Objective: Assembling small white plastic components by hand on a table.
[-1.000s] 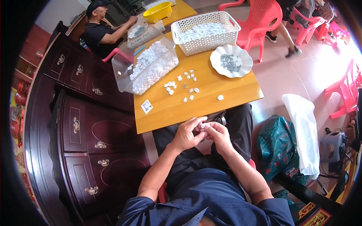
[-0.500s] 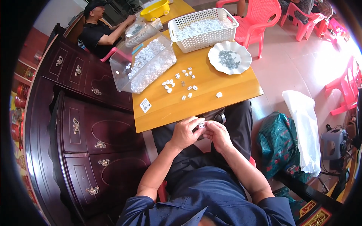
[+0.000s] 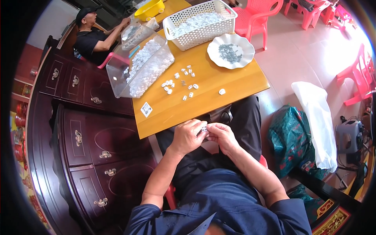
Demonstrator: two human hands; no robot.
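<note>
While both hands (image 3: 205, 135) pinch a small white piece (image 3: 203, 128) in closed grip, its axis seems unreadable.

This looked like a home used for piecework assembly. A wooden table (image 3: 203, 98) stood on a tiled floor (image 3: 297, 58), with a dark carved wooden cabinet (image 3: 82, 137) to its left and red plastic chairs (image 3: 258, 19) at the far right. The table carried a white basket (image 3: 199, 23) and clear bin (image 3: 141, 70) of small white parts, and a second person (image 3: 94, 35) worked at the far end.
</note>
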